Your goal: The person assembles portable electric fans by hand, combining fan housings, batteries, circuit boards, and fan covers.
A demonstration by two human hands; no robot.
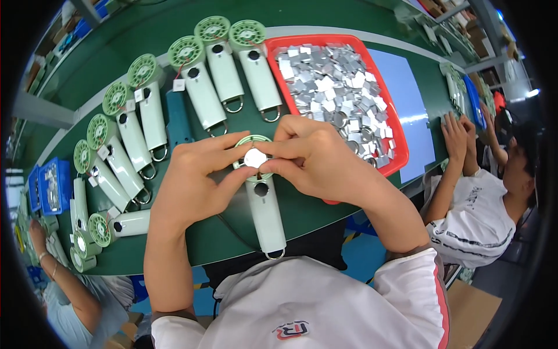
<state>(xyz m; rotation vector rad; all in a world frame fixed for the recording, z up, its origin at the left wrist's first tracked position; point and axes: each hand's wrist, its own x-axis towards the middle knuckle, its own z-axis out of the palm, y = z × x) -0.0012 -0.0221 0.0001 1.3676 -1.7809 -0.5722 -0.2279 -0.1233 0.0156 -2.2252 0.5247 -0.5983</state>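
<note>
A pale green handheld fan (267,221) lies in front of me, its round head away from me and its wire loop near my body. Over the fan's head, a small round silver disc (255,157) is pinched between the thumbs and fingertips of my left hand (195,177) and my right hand (314,152). The hands come from either side and meet at the disc. My fingers cover much of the fan head, so I cannot tell whether the disc sits fully in its middle.
Several similar fans (203,96) lie in a row on the green table (203,250), near a teal power tool (179,119). At the right, a red tray (401,154) holds many small silver pieces. A blue sheet (401,87) lies beyond it. Co-workers sit at left and right (474,215).
</note>
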